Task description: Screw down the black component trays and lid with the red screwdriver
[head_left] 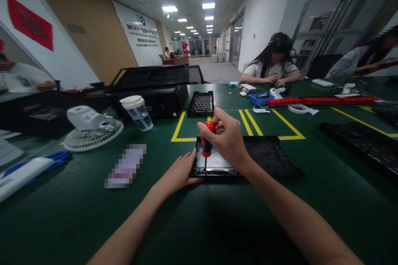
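Observation:
A red-and-black screwdriver [206, 143] stands nearly upright in my right hand [229, 136], its shaft pointing down at the left part of a flat black panel [270, 157]. My fingers are wrapped round the handle's upper part. Whether the tip sits in a screw is too small to tell. My left hand [183, 169] lies along the panel's left edge with its fingers stretched out, touching it. Beyond the panel is a black tray [202, 103] with rows of small shiny pieces.
On the left stand a clear cup [138, 112] with a white lid, a white fan [93, 130] and a black case [158, 101]. A blue box [261, 98] and another black panel [360, 145] are at right. Across the table sits a person [272, 62].

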Demonstrator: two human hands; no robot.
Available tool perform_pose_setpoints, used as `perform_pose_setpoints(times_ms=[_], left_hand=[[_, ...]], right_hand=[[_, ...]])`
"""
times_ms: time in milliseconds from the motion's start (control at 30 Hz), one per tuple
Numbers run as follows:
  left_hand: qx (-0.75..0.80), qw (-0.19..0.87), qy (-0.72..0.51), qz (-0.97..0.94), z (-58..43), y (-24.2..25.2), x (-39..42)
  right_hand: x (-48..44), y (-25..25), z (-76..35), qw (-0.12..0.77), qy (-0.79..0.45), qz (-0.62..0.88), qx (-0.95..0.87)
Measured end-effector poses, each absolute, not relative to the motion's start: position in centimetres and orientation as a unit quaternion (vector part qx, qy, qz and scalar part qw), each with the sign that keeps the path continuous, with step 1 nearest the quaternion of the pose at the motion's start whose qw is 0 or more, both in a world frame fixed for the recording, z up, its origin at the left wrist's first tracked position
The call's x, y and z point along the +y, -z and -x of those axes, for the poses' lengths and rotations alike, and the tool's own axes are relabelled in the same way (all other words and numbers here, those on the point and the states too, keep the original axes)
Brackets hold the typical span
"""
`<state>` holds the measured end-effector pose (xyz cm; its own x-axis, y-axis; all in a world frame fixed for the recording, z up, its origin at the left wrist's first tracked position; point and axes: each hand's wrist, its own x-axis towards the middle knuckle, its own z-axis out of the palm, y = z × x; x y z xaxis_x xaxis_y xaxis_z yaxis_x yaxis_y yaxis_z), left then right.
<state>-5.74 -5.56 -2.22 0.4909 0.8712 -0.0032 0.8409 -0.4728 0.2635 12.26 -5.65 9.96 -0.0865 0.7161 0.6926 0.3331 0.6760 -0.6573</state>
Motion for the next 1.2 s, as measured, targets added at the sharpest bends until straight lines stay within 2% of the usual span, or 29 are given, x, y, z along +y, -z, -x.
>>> perform_pose_setpoints(times_ms=[400,600,767,1000,1200], left_hand=[[0.502,0.111,-0.069,-0.855,5.5,1.9,-5.7],[0.5,0.109,-0.07,-0.856,5.5,1.9,-5.6],[0.496,0.107,-0.069,-0.859,5.7,2.2,-5.4],[0.497,0.103,-0.07,-0.859,5.9,2.4,-5.3],[0.493,0.097,-0.071,-0.861,5.9,2.3,-5.3]], right_hand=[[-6.2,-9.8,-11.9,0.58,-0.098,0.388,-0.709],[-6.3,-9.9,-11.8,0.578,-0.126,0.387,-0.707],[-5.9,-9.8,-11.7,0.573,-0.238,0.356,-0.699],[-4.1,-9.0,-11.6,0.524,-0.548,0.204,-0.619],[-3.6,-8.7,-11.7,0.473,-0.653,0.077,-0.587]])
